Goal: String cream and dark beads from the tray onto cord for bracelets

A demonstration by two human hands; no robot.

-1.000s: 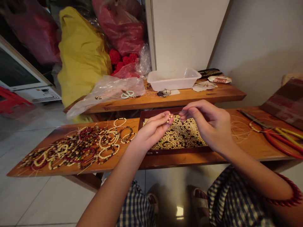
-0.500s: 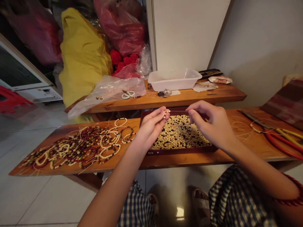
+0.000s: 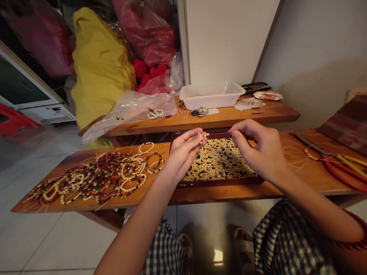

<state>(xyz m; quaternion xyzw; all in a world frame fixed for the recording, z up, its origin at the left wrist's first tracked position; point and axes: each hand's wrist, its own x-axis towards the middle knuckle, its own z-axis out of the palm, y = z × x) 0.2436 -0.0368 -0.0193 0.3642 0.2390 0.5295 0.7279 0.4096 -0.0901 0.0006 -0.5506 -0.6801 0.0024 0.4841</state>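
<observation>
My left hand (image 3: 185, 152) is closed, its thumb and fingers pinching a few small cream beads (image 3: 205, 135) at the tips. To the right, my right hand (image 3: 255, 147) is closed in a pinch on a thin thread, which is barely visible against the background now. Both hands hover over a dark red box (image 3: 220, 182) filled with loose cream and dark beads (image 3: 215, 160). A gap separates the two sets of fingertips. Left of the box lies a heap of beaded bracelets (image 3: 91, 175) with loose thread ends.
On the bench, right, lie red-and-yellow-handled pliers or cutters (image 3: 341, 168) beside a partly beaded thread (image 3: 311, 156). The rear bench carries a white plastic tub (image 3: 212, 101), scissors (image 3: 155, 114) and a clear plastic bag (image 3: 129, 109). A cardboard box (image 3: 346, 126) stands far right.
My right hand has shifted slightly right and up, widening the gap between the hands. The thread seen stretched between them is now hardly visible. My left hand has barely moved.
</observation>
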